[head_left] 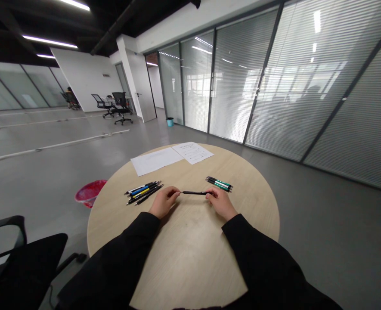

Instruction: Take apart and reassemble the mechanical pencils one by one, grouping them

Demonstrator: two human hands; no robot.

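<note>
Black pen (pixel 194 193) between left hand (pixel 165 201) and right hand (pixel 221 202), over table (pixel 190 241).

- round tabletop (pixel 190 245): pale wood-grain, smooth, soft sheen
- paper sheets (pixel 156 161): matt, smooth
- black pen (pixel 194 193): looks plastic, dark, smooth
- green pens (pixel 221 186): plastic look, slightly glossy
- black sleeves (pixel 122 254): matt cloth
- red bucket (pixel 88 193): plastic look
- floor (pixel 326 232): smooth grey, faint sheen
- partition panels (pixel 232 77): glossy reflective glass, ribbed blinds

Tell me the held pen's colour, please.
The pen is mostly black, clearest in the head view.
</note>
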